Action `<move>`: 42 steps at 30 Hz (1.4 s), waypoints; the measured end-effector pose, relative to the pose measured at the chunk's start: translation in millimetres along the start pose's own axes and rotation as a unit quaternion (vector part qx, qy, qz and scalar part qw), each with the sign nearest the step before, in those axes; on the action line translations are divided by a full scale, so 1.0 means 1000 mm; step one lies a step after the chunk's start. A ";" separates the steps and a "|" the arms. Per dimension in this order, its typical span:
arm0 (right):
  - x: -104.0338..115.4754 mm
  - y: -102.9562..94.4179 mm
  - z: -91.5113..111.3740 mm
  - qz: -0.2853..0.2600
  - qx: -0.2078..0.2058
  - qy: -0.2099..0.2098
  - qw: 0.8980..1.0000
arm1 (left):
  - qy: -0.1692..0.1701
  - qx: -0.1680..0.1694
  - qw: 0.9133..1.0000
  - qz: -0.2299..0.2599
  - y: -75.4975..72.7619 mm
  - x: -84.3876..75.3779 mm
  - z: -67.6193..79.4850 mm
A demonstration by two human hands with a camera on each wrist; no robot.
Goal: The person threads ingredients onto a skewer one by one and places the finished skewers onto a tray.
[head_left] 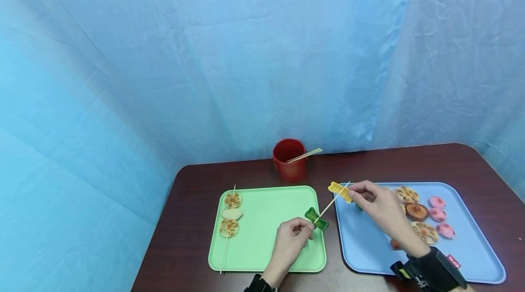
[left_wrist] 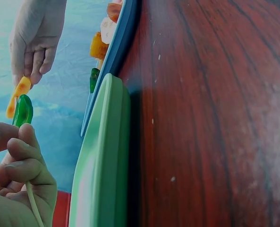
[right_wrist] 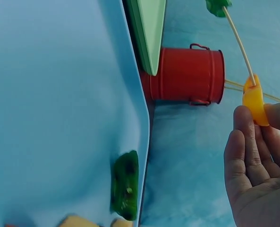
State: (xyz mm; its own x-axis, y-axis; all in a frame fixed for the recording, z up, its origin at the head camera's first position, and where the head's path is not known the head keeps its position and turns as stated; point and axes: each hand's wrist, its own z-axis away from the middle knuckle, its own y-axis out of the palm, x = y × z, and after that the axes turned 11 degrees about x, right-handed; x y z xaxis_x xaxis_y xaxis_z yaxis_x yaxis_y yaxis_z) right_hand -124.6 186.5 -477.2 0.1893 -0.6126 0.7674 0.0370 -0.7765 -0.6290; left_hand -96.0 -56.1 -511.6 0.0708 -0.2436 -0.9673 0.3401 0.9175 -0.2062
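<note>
My left hand (head_left: 290, 241) grips a thin wooden skewer (head_left: 328, 206) over the right edge of the green tray. A green pepper-like piece (head_left: 316, 219) is threaded on the skewer just beyond those fingertips. Between thumb and fingers, my right hand (head_left: 379, 205) pinches a yellow pepper-like piece (head_left: 339, 191) near the skewer's far end, over the left edge of the blue tray. In the right wrist view the skewer meets the yellow piece (right_wrist: 254, 101). The left wrist view shows the skewer's lower part (left_wrist: 33, 205) running through the left hand.
On the green tray (head_left: 268, 196) lies a loaded skewer with two lotus slices (head_left: 229, 227) and a pale piece (head_left: 232, 214). The blue tray (head_left: 471, 255) bears lotus slices, a mushroom (head_left: 416, 212), pink pieces (head_left: 445, 230) and another green piece (right_wrist: 125, 185). Behind stands a red bucket (head_left: 292, 171) of skewers.
</note>
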 end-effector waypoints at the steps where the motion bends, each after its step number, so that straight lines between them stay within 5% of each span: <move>1: 0.001 0.001 0.001 -0.002 0.001 -0.001 1.000 | 0.002 -0.002 1.000 -0.001 0.001 0.000 0.000; 15: 0.009 0.025 0.011 -0.026 0.014 -0.008 1.000 | 0.028 -0.018 0.999 -0.006 0.007 -0.002 -0.006; 27: 0.011 0.037 0.017 -0.008 0.022 0.002 1.000 | 0.018 -0.024 1.000 -0.008 0.007 -0.002 -0.005; 37: -0.005 0.001 0.003 0.041 0.016 0.017 0.999 | 0.015 -0.020 1.000 -0.006 0.001 -0.001 -0.003; 42: -0.019 -0.023 -0.006 0.084 0.049 0.010 0.995 | 0.000 -0.020 1.000 -0.011 -0.001 0.001 -0.001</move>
State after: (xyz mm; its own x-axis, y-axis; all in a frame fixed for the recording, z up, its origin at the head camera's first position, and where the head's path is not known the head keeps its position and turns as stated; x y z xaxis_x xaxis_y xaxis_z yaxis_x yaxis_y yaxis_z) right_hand -134.5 215.1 -477.3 0.1805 -0.7362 0.6523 0.1023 -0.6455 -0.7568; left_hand -97.5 -57.3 -512.1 0.0630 -0.2642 -0.9624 0.3038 0.9236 -0.2337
